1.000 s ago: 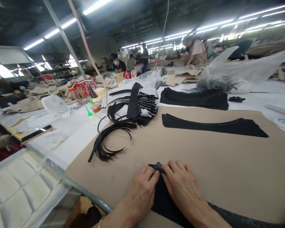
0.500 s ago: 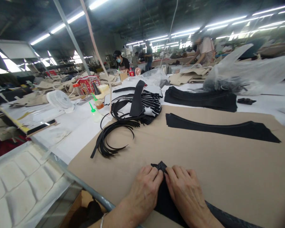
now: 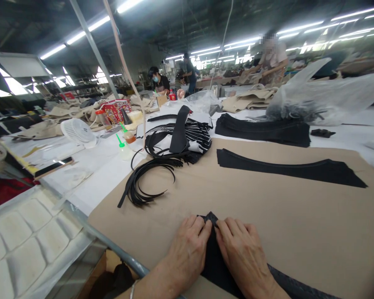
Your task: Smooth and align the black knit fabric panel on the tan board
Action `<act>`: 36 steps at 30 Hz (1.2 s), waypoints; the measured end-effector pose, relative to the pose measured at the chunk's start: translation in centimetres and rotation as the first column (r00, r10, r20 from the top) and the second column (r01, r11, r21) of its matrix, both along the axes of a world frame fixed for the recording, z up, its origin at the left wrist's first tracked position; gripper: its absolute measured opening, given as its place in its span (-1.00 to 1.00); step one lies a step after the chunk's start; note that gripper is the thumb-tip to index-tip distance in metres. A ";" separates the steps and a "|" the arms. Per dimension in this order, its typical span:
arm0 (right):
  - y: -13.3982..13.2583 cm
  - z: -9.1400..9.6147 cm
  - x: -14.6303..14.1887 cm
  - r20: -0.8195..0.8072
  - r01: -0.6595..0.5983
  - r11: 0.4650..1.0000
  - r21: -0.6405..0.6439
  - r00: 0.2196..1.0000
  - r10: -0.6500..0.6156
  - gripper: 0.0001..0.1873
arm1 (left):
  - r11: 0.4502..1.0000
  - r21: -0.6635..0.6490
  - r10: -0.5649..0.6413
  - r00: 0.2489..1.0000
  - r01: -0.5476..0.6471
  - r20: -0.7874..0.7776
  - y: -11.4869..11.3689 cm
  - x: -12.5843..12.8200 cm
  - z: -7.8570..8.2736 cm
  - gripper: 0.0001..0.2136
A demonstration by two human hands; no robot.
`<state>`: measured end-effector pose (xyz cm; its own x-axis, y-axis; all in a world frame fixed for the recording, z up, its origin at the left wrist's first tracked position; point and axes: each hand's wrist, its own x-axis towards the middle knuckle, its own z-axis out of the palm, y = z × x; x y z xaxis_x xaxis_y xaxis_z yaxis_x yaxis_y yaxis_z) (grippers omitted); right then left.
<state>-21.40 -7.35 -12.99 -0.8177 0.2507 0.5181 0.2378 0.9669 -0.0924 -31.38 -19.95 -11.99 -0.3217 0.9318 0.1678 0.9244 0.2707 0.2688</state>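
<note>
Left hand point(image 3: 188, 247) and right hand point(image 3: 243, 251) both pinching far tip of black piece point(image 3: 214, 262). Piece on tan sheet point(image 3: 286, 220), partly under right forearm. Curved black panel point(image 3: 286, 168) lies beyond.

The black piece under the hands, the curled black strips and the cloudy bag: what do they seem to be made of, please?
Black piece: perhaps leather-like sheet or cloth, matt; no strong shine shows, its edge mottled grey.
Curled black strips: possibly similar sheet, dull; they bend into loose curves.
Cloudy bag: most likely plastic film, slightly glossy; it is translucent and crumpled.
</note>
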 end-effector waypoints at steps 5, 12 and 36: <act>0.1 -0.3 -0.1 0.010 0.020 1.000 -0.011 1.000 -0.020 -0.73 | 1.000 0.011 -0.003 1.000 0.003 -0.009 0.0 0.1 -0.2 -0.61; 0.3 -0.1 -0.2 0.033 -0.017 0.998 -0.064 0.999 0.019 -0.75 | 1.000 -0.018 0.014 1.000 -0.014 -0.016 0.0 0.0 -0.1 -0.61; 1.4 0.6 3.4 0.069 -0.131 0.980 -0.150 0.987 0.143 -0.46 | 0.985 0.171 -0.001 0.990 -0.024 0.144 1.1 -0.7 2.0 -0.66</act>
<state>-18.03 -5.91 -12.34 -0.8863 0.2009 0.4173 0.1159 0.9686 -0.2201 -32.04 -18.88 -10.01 -0.3645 0.8891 0.2766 0.8699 0.2192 0.4418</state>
